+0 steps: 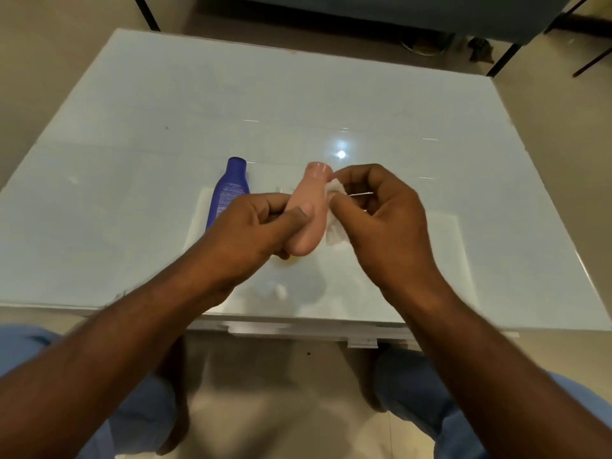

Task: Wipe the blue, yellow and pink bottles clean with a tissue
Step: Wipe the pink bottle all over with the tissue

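Wiping of the pink bottle (306, 213) looks to be the step in hand, seen from a head-worn camera. The left hand (255, 226) grips it above the white table (132, 127), fingers and thumb curled round the lower body, cap pointing away. The right hand (381, 207) pinches a white tissue (334, 210) against the bottle's right side. The blue bottle (228, 190) lies on the table just beyond the left hand. A sliver of the yellow bottle (293, 258) shows beneath the hands, mostly hidden. Next, probably: turn the pink bottle to reach unwiped sides.
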The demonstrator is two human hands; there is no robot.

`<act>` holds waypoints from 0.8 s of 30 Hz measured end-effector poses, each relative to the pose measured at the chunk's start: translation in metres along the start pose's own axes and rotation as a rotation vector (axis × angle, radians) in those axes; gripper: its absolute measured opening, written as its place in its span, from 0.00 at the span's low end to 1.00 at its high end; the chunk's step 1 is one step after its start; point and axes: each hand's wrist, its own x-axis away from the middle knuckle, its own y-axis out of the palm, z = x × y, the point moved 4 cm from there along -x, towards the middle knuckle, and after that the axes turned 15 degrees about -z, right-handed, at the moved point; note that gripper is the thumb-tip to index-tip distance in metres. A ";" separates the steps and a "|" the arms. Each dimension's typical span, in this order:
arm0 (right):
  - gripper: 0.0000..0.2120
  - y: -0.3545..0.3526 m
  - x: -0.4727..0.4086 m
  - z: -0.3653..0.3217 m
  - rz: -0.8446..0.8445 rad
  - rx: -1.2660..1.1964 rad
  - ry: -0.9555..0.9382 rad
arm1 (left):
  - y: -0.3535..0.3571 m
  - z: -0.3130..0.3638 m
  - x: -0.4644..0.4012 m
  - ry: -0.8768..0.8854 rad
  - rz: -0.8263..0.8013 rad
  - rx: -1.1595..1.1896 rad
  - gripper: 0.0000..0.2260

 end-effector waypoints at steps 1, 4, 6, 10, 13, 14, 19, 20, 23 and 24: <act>0.05 -0.006 -0.002 -0.001 0.035 -0.029 0.005 | 0.003 -0.001 0.001 0.004 -0.026 0.001 0.17; 0.04 0.000 0.001 -0.003 0.006 -0.022 -0.014 | 0.000 -0.002 0.000 -0.002 0.016 0.108 0.20; 0.06 0.015 0.008 -0.002 -0.060 0.039 -0.029 | -0.009 -0.002 0.000 -0.015 0.095 0.157 0.16; 0.06 0.005 0.000 -0.004 -0.015 0.004 0.006 | -0.007 -0.004 0.003 -0.009 0.036 0.073 0.13; 0.06 0.002 -0.002 -0.004 0.009 -0.040 0.002 | -0.004 -0.007 0.003 -0.016 0.038 0.123 0.14; 0.06 0.009 0.001 -0.004 -0.021 -0.003 -0.006 | -0.006 -0.007 0.002 -0.025 0.074 0.166 0.12; 0.06 0.016 0.003 -0.002 -0.086 0.078 0.006 | -0.013 -0.008 0.000 -0.068 0.128 0.098 0.14; 0.07 0.010 0.000 -0.003 -0.055 0.049 0.021 | -0.010 -0.009 0.000 -0.069 0.083 0.081 0.17; 0.09 0.004 -0.002 -0.003 -0.018 -0.005 0.039 | -0.005 -0.009 -0.001 -0.080 0.037 0.111 0.22; 0.11 0.009 0.002 -0.003 -0.037 0.008 0.035 | -0.006 -0.008 -0.001 -0.079 0.050 0.133 0.19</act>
